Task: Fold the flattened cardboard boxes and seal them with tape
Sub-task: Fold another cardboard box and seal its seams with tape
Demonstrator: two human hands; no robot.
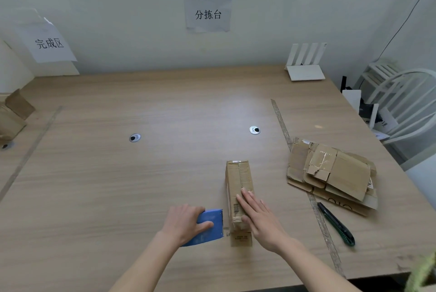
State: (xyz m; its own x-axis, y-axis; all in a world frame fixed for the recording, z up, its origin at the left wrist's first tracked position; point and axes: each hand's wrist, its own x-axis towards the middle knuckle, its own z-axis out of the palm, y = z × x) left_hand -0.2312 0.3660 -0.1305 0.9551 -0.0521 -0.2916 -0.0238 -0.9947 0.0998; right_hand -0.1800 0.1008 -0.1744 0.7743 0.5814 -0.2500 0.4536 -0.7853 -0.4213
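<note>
Presently we note, lower centre: right hand flat, fingers straight, pressing folded box; left hand gripping blue tape dispenser just beside.

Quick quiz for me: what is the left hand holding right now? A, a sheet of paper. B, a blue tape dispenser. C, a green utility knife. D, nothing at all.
B: the left hand grips the blue tape dispenser beside the folded cardboard box, while the right hand lies flat on that box and the green utility knife lies untouched on the table.
</note>
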